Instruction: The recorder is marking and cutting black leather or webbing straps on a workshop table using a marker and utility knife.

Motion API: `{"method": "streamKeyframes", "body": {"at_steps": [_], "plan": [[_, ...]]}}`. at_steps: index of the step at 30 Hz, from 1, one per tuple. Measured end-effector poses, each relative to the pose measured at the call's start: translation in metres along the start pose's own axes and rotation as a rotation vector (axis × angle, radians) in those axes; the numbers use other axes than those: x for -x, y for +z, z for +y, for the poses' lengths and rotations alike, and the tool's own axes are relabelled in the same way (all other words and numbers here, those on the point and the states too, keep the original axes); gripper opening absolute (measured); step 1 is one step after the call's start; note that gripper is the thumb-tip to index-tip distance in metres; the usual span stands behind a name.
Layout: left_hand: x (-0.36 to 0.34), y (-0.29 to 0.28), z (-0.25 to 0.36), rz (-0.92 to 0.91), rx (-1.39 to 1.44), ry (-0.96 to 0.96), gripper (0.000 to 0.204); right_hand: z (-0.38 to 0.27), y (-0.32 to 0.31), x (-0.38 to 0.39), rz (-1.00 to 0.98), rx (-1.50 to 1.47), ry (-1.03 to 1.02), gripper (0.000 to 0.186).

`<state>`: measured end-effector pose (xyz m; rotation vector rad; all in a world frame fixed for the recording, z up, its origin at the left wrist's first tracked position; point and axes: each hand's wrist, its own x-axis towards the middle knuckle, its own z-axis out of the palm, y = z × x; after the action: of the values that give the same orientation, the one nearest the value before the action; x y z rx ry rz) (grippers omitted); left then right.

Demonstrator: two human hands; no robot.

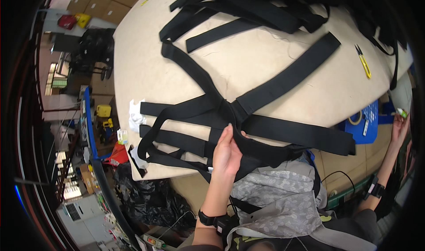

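My left hand [226, 151] grips a black strap harness [261, 149], fingers closed on its middle. The harness has several wide flat straps spread across the cream table [265, 65]. My right hand [399, 125] is out at the far right, its fingers closed at a small green and white object [402, 112], too small to name. A yellow-handled thread snip [364, 63] lies on the table toward the right. A white crumpled piece [135, 113] lies by the strap ends on the left.
A pile of black straps [248, 7] covers the table's back. A blue tray [367, 133] with a tape roll sits beside the right table edge. Black bags [150, 198], stacked cartons [97, 5] and shelving stand left. Grey patterned cloth [274, 193] lies over my front.
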<state>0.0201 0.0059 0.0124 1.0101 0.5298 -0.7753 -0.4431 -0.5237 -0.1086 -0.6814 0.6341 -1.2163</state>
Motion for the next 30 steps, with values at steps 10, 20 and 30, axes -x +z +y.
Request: {"method": "streamKeyframes", "body": {"at_steps": [10,20,30], "plan": [[-0.017,-0.006,-0.002,-0.266,0.281,-0.169,0.016,0.114,0.423,0.136,-0.981,-0.073,0.459,0.043],[0.007,0.055,0.027,-0.18,-0.08,0.185,0.022,0.173,0.502,0.249,-1.135,0.206,0.618,0.017],[-0.088,0.031,0.043,-0.218,0.259,0.134,0.034,0.223,0.49,0.248,-1.342,0.534,0.178,0.026]]}}
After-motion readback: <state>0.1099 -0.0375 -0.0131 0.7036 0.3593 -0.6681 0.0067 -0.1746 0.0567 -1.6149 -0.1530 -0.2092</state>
